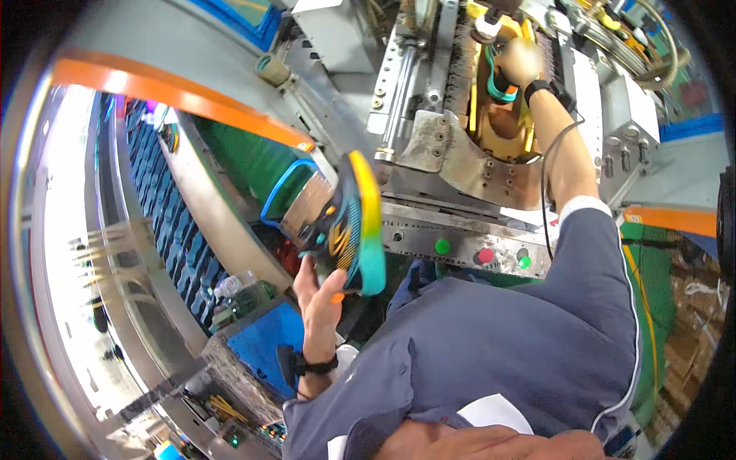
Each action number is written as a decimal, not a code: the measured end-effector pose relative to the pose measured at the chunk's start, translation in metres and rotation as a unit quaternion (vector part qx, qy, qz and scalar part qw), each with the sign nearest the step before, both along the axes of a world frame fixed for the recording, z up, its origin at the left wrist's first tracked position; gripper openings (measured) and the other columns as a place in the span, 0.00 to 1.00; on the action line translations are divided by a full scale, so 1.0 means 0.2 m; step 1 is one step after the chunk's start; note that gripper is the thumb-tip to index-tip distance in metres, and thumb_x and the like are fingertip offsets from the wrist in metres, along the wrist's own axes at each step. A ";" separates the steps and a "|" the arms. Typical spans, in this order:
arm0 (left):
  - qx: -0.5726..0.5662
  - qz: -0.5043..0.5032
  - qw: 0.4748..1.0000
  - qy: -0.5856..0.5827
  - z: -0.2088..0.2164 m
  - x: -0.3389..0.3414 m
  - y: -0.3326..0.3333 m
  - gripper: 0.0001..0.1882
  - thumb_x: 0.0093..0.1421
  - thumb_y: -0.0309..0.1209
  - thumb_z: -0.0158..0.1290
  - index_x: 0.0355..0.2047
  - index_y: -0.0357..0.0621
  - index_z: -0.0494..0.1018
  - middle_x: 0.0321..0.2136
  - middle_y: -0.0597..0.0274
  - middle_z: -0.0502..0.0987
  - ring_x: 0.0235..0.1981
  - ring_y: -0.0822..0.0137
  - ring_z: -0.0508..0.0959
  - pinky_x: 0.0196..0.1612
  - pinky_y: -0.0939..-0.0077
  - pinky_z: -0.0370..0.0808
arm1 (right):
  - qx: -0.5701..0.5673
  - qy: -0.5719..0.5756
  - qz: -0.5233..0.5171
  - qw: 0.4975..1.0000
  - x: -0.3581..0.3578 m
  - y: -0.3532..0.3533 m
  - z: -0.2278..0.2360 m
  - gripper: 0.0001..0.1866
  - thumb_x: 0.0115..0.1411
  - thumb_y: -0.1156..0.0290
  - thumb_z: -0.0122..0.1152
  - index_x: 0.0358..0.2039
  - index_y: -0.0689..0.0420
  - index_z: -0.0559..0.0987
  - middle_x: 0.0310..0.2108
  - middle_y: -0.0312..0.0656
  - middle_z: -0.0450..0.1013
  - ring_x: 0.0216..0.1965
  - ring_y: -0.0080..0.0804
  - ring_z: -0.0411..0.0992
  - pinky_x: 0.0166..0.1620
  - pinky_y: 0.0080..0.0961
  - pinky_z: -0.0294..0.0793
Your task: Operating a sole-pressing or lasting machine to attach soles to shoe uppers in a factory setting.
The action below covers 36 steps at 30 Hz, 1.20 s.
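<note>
My left hand (316, 297) grips a sneaker (349, 226) by one end, with the thumb and fingers around it. The shoe is tilted up, with a dark upper, orange stripes and a yellow-to-teal sole. My right arm reaches forward into a metal machine (437, 146). There my right hand (521, 63) is a pale blur, and its fingers cannot be made out. Close beside it, a teal-edged piece (500, 93), perhaps another shoe, sits within the yellow-lined bay (506, 142); the hand partly covers it. Whether the hand holds this piece is unclear.
At the machine's front runs a metal panel with a green button (442, 246) and a red button (485, 255). An orange bar (184, 96) crosses the left side. Beyond it lies a conveyor with a dark blue wavy belt (165, 195). Near my left forearm is a blue-topped surface (264, 345).
</note>
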<state>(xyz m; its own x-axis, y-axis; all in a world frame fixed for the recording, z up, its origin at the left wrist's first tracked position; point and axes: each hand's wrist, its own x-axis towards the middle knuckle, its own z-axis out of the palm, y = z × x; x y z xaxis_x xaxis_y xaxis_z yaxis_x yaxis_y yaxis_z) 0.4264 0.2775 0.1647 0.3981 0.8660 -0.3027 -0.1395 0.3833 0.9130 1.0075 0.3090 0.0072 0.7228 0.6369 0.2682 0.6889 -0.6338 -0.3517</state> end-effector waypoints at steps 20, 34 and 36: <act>-0.138 0.389 0.911 0.006 -0.48 -0.42 -1.04 0.18 0.53 0.22 0.59 0.44 0.27 0.72 0.37 0.55 0.78 0.38 0.65 0.78 0.45 0.71 0.74 | 0.030 0.092 0.494 0.864 -1.85 -0.65 -0.52 0.07 0.58 0.69 0.56 0.34 0.59 0.77 0.35 0.47 0.74 0.39 0.46 0.71 0.44 0.37 0.69; -0.194 0.734 0.650 -0.007 -0.78 -1.32 -1.75 0.17 0.49 0.24 0.62 0.39 0.27 0.72 0.34 0.54 0.77 0.32 0.63 0.78 0.36 0.68 0.78 | 0.038 0.290 0.504 0.813 -1.74 -0.56 -0.84 0.13 0.59 0.63 0.58 0.35 0.61 0.78 0.32 0.47 0.74 0.35 0.41 0.72 0.44 0.33 0.71; -0.179 0.793 0.580 -0.048 -1.01 -1.60 -1.91 0.26 0.47 0.24 0.64 0.45 0.29 0.68 0.34 0.54 0.75 0.33 0.61 0.78 0.35 0.69 0.78 | -0.081 0.182 0.471 0.860 -1.89 -0.53 -0.68 0.15 0.59 0.61 0.57 0.36 0.61 0.79 0.33 0.48 0.76 0.36 0.41 0.74 0.43 0.33 0.71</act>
